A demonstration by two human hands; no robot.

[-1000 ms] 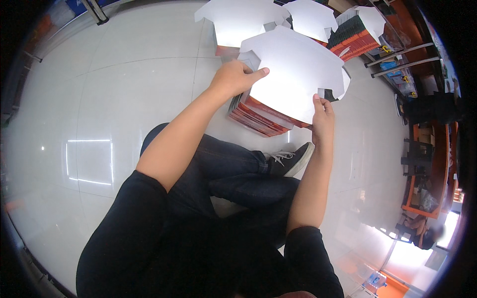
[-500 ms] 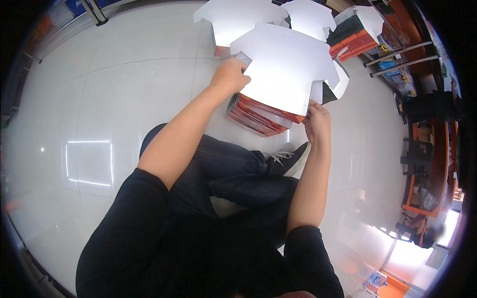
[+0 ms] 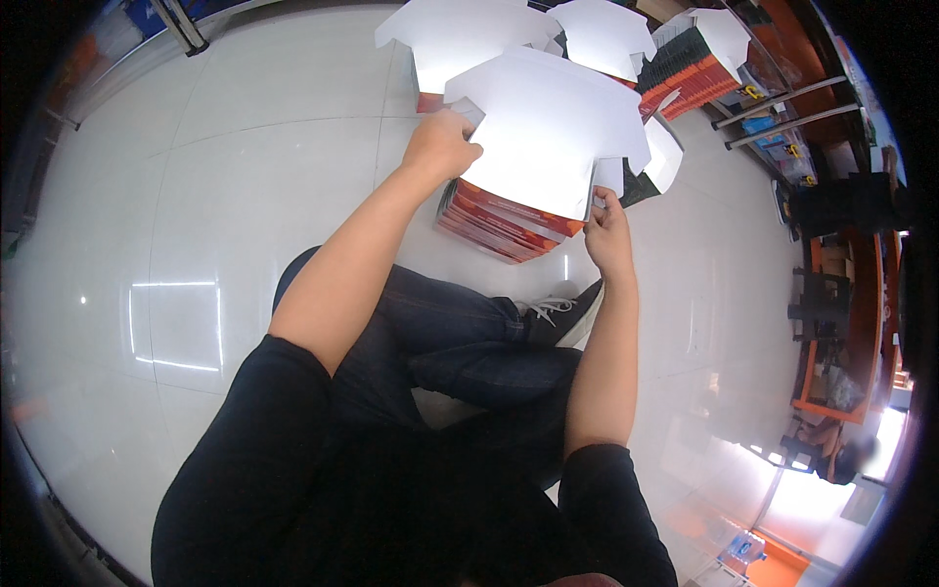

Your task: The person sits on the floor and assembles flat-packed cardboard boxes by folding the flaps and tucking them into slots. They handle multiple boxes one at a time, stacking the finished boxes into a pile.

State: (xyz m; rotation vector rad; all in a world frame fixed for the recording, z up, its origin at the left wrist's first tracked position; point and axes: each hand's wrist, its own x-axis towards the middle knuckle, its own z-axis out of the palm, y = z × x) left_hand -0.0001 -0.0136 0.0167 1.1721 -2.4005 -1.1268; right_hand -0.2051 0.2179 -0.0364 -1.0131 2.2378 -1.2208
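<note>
A tall stack of nested cardboard boxes (image 3: 511, 235), red on the outside, stands on the floor in front of my crossed legs. Its top box (image 3: 548, 137) lies spread with the white inside facing up and wide flaps at the far side. My left hand (image 3: 440, 147) is closed on the left edge of this top box, thumb over the white face. At the near right corner, my right hand (image 3: 608, 235) pinches the side edge by a small upright flap (image 3: 608, 176). Some fingertips of both hands are hidden by the cardboard.
More stacked white-topped boxes (image 3: 460, 34) stand behind, with another stack (image 3: 602, 37) beside them. A red and black stack (image 3: 693, 73) leans at the far right. Metal rack legs (image 3: 782, 115) stand beyond it. My shoe (image 3: 559, 315) is close to the near stack.
The top box's right side has shifted left and sits more squarely over the stack. My right hand has moved left and slightly away from me with it; my left hand moved slightly left.
</note>
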